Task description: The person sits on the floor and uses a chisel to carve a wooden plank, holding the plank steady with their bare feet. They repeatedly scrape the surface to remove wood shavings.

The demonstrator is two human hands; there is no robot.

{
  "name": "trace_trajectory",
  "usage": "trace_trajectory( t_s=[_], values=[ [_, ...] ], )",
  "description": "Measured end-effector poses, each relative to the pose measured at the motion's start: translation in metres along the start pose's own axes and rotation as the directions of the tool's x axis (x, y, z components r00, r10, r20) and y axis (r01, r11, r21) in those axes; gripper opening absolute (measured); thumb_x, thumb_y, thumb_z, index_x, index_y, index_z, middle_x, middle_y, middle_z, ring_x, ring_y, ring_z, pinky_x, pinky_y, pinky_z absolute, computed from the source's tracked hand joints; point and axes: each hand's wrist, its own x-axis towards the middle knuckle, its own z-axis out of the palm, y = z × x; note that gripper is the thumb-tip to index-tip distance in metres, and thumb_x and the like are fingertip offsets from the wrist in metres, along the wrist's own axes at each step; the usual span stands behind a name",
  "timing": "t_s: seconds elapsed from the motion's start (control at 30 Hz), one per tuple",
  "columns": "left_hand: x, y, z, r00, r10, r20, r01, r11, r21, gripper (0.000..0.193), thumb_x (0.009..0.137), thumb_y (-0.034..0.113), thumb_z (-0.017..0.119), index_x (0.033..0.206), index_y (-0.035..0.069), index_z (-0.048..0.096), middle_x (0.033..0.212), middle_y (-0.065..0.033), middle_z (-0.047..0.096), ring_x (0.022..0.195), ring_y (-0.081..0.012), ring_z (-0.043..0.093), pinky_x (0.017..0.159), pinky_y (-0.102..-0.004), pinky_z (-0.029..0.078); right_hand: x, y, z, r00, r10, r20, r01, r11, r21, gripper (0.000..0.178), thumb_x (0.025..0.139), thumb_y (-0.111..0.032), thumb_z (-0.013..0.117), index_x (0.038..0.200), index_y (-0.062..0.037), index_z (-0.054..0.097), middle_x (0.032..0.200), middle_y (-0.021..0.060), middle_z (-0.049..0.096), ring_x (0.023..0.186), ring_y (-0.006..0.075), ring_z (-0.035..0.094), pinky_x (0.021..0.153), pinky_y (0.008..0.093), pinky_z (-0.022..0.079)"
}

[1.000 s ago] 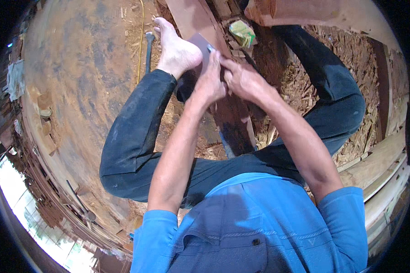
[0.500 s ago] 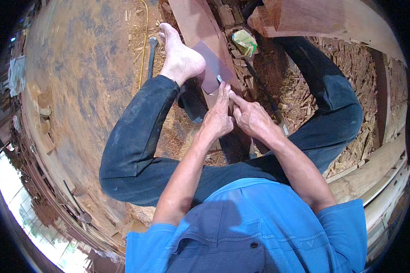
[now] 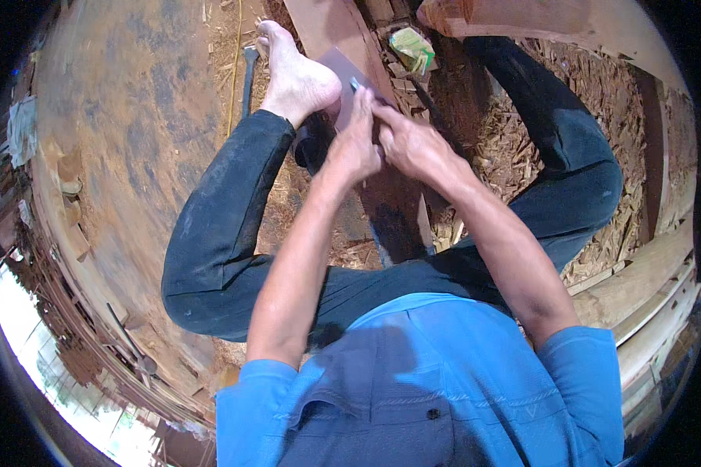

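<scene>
A thin, flat, purple-grey sheet (image 3: 333, 61) lies on a reddish wooden plank (image 3: 319, 23) in front of me. My left hand (image 3: 354, 148) has its fingers stretched forward and pressed together over a small shiny metal blade (image 3: 354, 83). The blade's bright end shows past the fingertips, against the sheet; the rest of it is hidden. From the right, my right hand (image 3: 417, 148) meets the left, fingers curled and index finger pointing to the blade. What its palm holds is hidden. My bare left foot (image 3: 300, 82) rests its heel at the sheet's left edge.
A dark flat bar tool (image 3: 248, 82) and a yellow cord (image 3: 237, 70) lie left of the foot. Beyond the plank is a green-and-white wrapped block (image 3: 413, 50). Wood chips (image 3: 514, 124) cover the ground at right, below a large timber (image 3: 537, 19).
Both hands have slid forward and slightly left along the sheet, carrying the metal blade with them. The whole view has shifted a little as well.
</scene>
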Motion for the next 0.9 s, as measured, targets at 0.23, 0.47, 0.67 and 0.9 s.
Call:
trace_trajectory(
  t_s=[0.23, 0.47, 0.67, 0.9],
  values=[
    [-0.042, 0.033, 0.025, 0.998, -0.045, 0.053, 0.057, 0.966, -0.252, 0.087, 0.077, 0.001, 0.059, 0.152, -0.008, 0.016, 0.157, -0.0324, 0.018, 0.148, -0.0415, 0.020, 0.122, -0.0411, 0.022, -0.046, 0.017, 0.008, 0.999, 0.033, 0.023, -0.033, 0.999, -0.012, 0.045, 0.095, -0.022, 0.045, 0.140, -0.0145, 0.052, 0.096, 0.0342, 0.064, 0.088, 0.0508, 0.064, 0.083, 0.0571, 0.051],
    [0.011, -0.004, -0.002, 0.997, 0.067, -0.043, -0.069, 0.996, -0.049, 0.086, 0.080, 0.010, 0.066, 0.150, -0.009, 0.020, 0.154, -0.0332, 0.025, 0.145, -0.0405, 0.027, 0.121, -0.0391, 0.025, 0.010, 0.011, 0.000, 0.994, -0.098, -0.051, 0.098, 0.995, 0.000, 0.044, 0.096, -0.024, 0.043, 0.138, -0.0143, 0.051, 0.095, 0.0316, 0.066, 0.088, 0.0492, 0.065, 0.082, 0.0570, 0.052],
    [-0.006, 0.025, 0.012, 0.997, -0.032, 0.067, 0.042, 0.986, -0.162, 0.094, 0.075, 0.004, 0.062, 0.153, -0.006, 0.010, 0.159, -0.0307, 0.015, 0.145, -0.0407, 0.028, 0.118, -0.0397, 0.031, -0.012, 0.028, 0.001, 0.999, -0.047, -0.006, 0.047, 0.994, -0.098, 0.043, 0.096, -0.022, 0.044, 0.137, -0.0145, 0.053, 0.099, 0.0317, 0.065, 0.093, 0.0481, 0.064, 0.086, 0.0551, 0.052],
    [-0.020, 0.030, 0.026, 0.999, -0.033, 0.034, 0.038, 0.986, -0.160, 0.090, 0.072, 0.000, 0.062, 0.153, -0.002, 0.021, 0.156, -0.0305, 0.025, 0.147, -0.0396, 0.024, 0.121, -0.0405, 0.023, -0.031, 0.027, -0.004, 1.000, -0.006, -0.001, 0.006, 0.997, -0.080, 0.041, 0.097, -0.021, 0.045, 0.135, -0.0083, 0.055, 0.097, 0.0327, 0.064, 0.091, 0.0486, 0.064, 0.082, 0.0559, 0.051]
  ],
)
